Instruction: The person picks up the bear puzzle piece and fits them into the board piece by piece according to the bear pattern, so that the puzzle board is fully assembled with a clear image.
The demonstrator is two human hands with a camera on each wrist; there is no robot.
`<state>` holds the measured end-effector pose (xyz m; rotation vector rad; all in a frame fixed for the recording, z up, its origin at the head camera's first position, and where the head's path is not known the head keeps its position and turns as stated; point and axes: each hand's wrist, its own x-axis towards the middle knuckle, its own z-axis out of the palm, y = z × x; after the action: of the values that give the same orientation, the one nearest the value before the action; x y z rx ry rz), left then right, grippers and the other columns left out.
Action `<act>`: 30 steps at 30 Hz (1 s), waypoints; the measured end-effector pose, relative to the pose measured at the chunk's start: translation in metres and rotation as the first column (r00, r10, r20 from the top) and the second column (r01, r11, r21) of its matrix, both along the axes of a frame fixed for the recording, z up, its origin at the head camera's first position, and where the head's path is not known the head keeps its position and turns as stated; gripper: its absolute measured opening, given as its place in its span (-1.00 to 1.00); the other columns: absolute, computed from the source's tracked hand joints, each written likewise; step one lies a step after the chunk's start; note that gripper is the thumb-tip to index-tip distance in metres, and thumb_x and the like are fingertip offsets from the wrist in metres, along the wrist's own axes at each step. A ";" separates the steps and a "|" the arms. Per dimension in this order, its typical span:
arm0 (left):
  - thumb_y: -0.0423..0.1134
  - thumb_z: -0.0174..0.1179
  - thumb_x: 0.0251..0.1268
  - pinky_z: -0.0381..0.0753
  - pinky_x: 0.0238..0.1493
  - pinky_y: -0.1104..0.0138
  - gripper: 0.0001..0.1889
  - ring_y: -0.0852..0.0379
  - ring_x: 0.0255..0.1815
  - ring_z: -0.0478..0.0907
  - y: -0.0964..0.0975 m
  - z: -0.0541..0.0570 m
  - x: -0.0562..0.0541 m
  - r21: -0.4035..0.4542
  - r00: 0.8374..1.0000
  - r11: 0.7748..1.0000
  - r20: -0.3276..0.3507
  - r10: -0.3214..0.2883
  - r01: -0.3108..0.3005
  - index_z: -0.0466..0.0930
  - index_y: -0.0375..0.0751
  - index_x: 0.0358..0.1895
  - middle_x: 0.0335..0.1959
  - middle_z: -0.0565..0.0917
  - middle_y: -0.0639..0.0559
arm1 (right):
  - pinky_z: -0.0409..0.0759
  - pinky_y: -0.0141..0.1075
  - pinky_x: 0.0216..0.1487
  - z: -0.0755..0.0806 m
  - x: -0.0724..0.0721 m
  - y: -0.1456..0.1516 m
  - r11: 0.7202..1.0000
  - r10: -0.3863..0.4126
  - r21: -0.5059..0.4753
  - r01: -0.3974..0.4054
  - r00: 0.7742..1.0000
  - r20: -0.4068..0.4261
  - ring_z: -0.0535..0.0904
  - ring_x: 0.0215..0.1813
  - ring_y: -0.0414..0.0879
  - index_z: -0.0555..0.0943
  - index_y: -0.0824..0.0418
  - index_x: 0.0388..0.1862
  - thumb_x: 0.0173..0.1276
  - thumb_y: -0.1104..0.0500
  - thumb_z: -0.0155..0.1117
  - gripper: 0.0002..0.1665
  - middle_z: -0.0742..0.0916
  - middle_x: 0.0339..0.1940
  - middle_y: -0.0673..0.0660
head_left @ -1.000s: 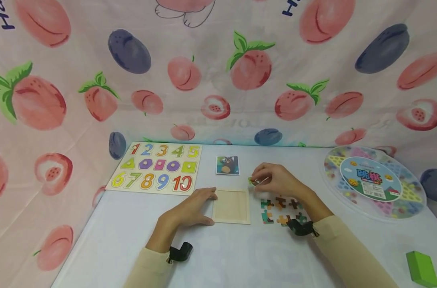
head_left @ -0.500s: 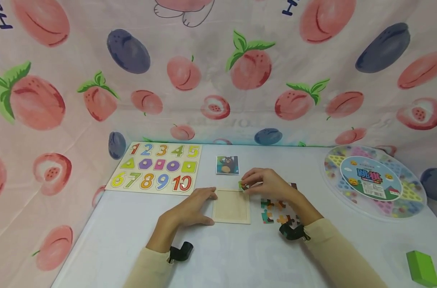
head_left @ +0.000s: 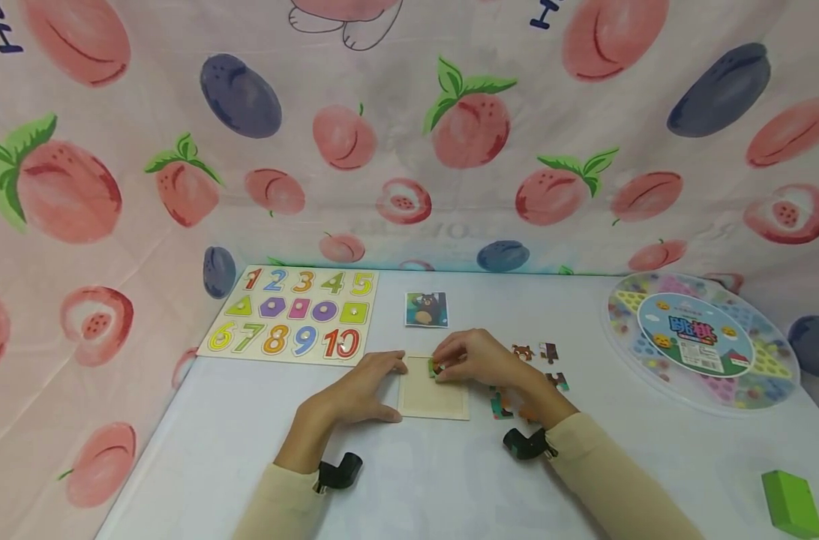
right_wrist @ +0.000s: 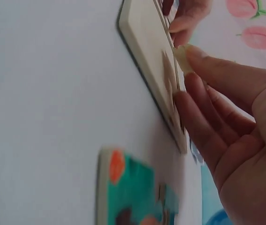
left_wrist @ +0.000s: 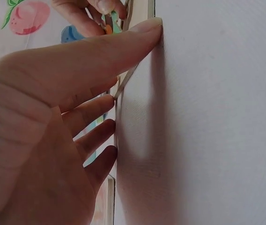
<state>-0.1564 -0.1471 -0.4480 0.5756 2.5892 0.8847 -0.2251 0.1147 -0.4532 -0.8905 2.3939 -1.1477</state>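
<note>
My right hand [head_left: 480, 358] pinches a small green jigsaw piece [head_left: 433, 368] between thumb and fingers, over the upper part of a square wooden puzzle tray [head_left: 433, 409]. In the right wrist view the piece [right_wrist: 183, 58] shows its pale edge, close above the tray [right_wrist: 154, 61]. My left hand [head_left: 362, 388] lies at the tray's left side, thumb at the lower corner and fingertips at the upper one; the left wrist view shows its fingers extended. Several loose jigsaw pieces [head_left: 500, 405] lie right of the tray, some hidden behind my right hand and wrist.
Behind the tray lies a bear picture card [head_left: 426, 310]. A number and shape board [head_left: 291, 315] is at the back left, and a round Chinese checkers set [head_left: 703, 341] at the back right. A green block [head_left: 790, 502] sits at the front right.
My right hand has carried the jigsaw piece leftward and toward me, from right of the tray to over it, uncovering loose pieces behind. My left hand has stayed in place.
</note>
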 end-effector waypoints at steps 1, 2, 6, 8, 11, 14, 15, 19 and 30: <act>-0.19 0.56 0.06 0.18 0.66 -0.05 -0.31 -0.11 0.67 0.12 0.000 0.000 0.000 0.001 1.000 1.000 -0.001 -0.002 0.002 0.49 -0.13 0.30 0.62 0.28 -0.04 | 0.66 -0.49 -0.14 0.000 0.000 -0.002 1.000 0.004 0.005 -0.004 1.000 -0.006 0.67 -0.15 -0.28 0.81 0.21 -0.06 0.23 0.16 0.54 -0.70 0.81 0.02 0.13; -0.19 0.56 0.06 0.18 0.66 -0.04 -0.31 -0.11 0.67 0.11 0.000 0.000 0.000 0.000 1.000 1.000 -0.002 -0.003 0.003 0.49 -0.12 0.30 0.62 0.28 -0.04 | 0.66 -0.49 -0.14 0.000 0.000 -0.004 1.000 0.009 0.007 -0.009 1.000 -0.014 0.66 -0.15 -0.28 0.81 0.21 -0.07 0.22 0.17 0.54 -0.71 0.81 0.00 0.12; -0.19 0.56 0.07 0.18 0.66 -0.05 -0.31 -0.11 0.66 0.11 0.000 0.001 0.001 0.003 1.000 1.000 -0.007 -0.009 0.009 0.49 -0.13 0.30 0.61 0.28 -0.05 | 0.66 -0.51 -0.16 0.000 0.000 -0.012 1.000 0.023 0.019 -0.022 0.999 -0.048 0.64 -0.21 -0.30 0.81 0.21 -0.11 0.21 0.18 0.55 -0.74 0.82 -0.05 0.10; -0.19 0.55 0.07 0.18 0.66 -0.04 -0.31 -0.10 0.67 0.11 0.000 0.000 0.001 0.001 1.000 1.000 -0.003 -0.010 0.010 0.48 -0.12 0.30 0.62 0.28 -0.04 | 0.64 -0.51 -0.22 -0.001 0.001 -0.015 0.999 0.020 0.030 -0.018 0.997 -0.073 0.61 -0.26 -0.31 0.82 0.20 -0.14 0.21 0.18 0.56 -0.76 0.83 -0.09 0.09; -0.18 0.55 0.07 0.18 0.66 -0.04 -0.31 -0.10 0.67 0.11 0.000 -0.001 0.001 0.005 1.000 1.000 0.000 -0.010 0.010 0.48 -0.13 0.30 0.62 0.27 -0.04 | 0.58 -0.50 -0.29 -0.003 0.002 -0.019 0.999 -0.001 0.047 0.005 0.995 -0.096 0.56 -0.32 -0.31 0.81 0.17 -0.16 0.20 0.18 0.56 -0.78 0.82 -0.18 0.06; -0.18 0.56 0.07 0.18 0.66 -0.04 -0.31 -0.11 0.67 0.11 0.000 -0.002 0.001 -0.003 1.000 1.000 -0.002 -0.008 0.008 0.48 -0.12 0.30 0.62 0.27 -0.05 | 0.55 -0.49 -0.31 -0.004 0.003 -0.023 0.999 -0.009 0.046 0.014 0.994 -0.110 0.54 -0.34 -0.30 0.81 0.17 -0.16 0.20 0.17 0.56 -0.77 0.80 -0.23 0.05; -0.18 0.56 0.07 0.18 0.66 -0.04 -0.31 -0.11 0.67 0.12 0.000 -0.001 0.001 -0.004 1.000 1.000 -0.001 -0.005 0.005 0.48 -0.12 0.30 0.62 0.27 -0.05 | 0.54 -0.50 -0.31 -0.004 0.004 -0.024 0.999 -0.013 0.043 0.018 0.994 -0.107 0.53 -0.33 -0.30 0.80 0.18 -0.15 0.20 0.17 0.56 -0.76 0.80 -0.24 0.05; -0.18 0.56 0.07 0.18 0.66 -0.05 -0.32 -0.11 0.67 0.12 0.001 0.000 0.001 -0.009 1.000 1.000 0.000 -0.001 0.001 0.49 -0.11 0.30 0.62 0.27 -0.06 | 0.58 -0.50 -0.30 -0.005 0.006 -0.029 0.999 -0.017 0.037 0.022 0.993 -0.113 0.57 -0.32 -0.31 0.80 0.20 -0.13 0.20 0.18 0.56 -0.74 0.81 -0.21 0.08; -0.18 0.54 0.08 0.17 0.66 -0.06 -0.34 -0.09 0.68 0.11 0.001 0.000 0.001 0.000 1.000 1.000 0.011 0.011 -0.011 0.49 -0.09 0.28 0.62 0.27 -0.03 | 0.59 -0.50 -0.23 -0.009 0.003 -0.040 0.994 -0.073 0.074 0.085 0.986 -0.151 0.61 -0.30 -0.32 0.81 0.15 -0.17 0.16 0.14 0.58 -0.75 0.82 -0.18 0.03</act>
<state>-0.1554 -0.1464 -0.4476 0.5553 2.5853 0.8892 -0.2224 0.0750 -0.4619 -0.8898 2.5973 -1.0378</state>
